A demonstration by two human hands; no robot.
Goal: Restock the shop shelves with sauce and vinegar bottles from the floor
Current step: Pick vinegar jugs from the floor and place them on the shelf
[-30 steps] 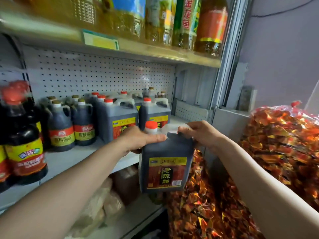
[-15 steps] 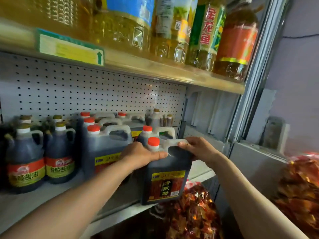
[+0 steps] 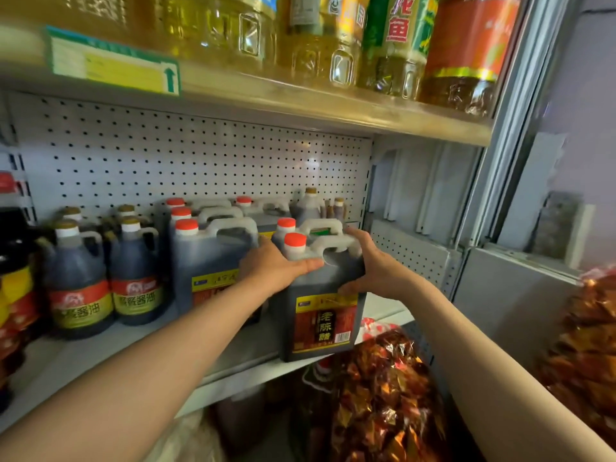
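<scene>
Shelf [image 3: 100, 358] carries rows of dark sauce jugs along its back. Vinegar jug [image 3: 325, 295], red-capped, stands at the shelf's front edge near its right end, between both hands. Left hand [image 3: 276, 266] presses flat against its shoulder; right hand [image 3: 376, 266] curls round its handle side.
</scene>
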